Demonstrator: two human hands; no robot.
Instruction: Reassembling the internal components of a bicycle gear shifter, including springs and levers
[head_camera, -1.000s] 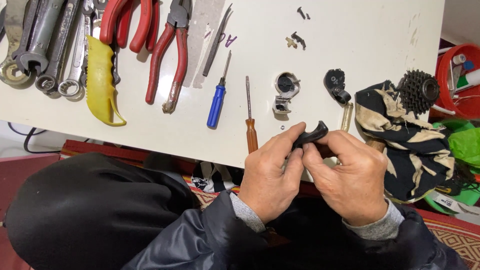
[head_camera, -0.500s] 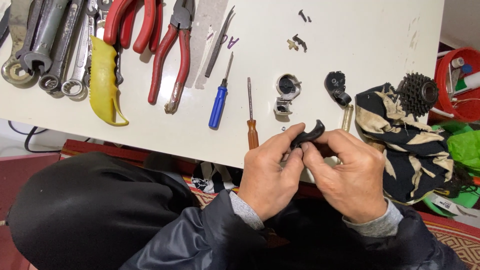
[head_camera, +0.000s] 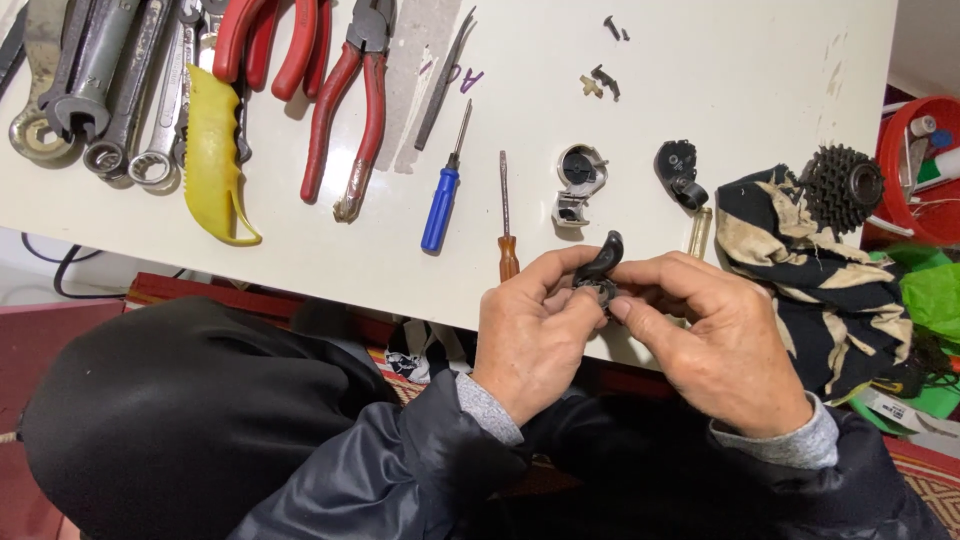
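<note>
— We've got the small black lever part (head_camera: 603, 262) pinched between both sets of fingertips, just over the near edge of the white table (head_camera: 760, 60). Our left hand (head_camera: 535, 335) closes thumb and fingers on its lower end; our right hand (head_camera: 715, 345) presses in from the other side.

— Then the risk is plain: it's a little curved piece, held over the edge rather than over the top. If our fingers slip, I'd guess it drops into our lap or onto the floor.

— And what's underneath it is hidden by our fingers, so we can't tell whether anything loose sits there.

— Beside us, the orange-handled screwdriver (head_camera: 506, 225) lies right by our left knuckles; a nudge could roll it off. The round grey housing (head_camera: 578, 180) and the loose black screws (head_camera: 603, 80) farther back could scatter if we bump the table.
</note>
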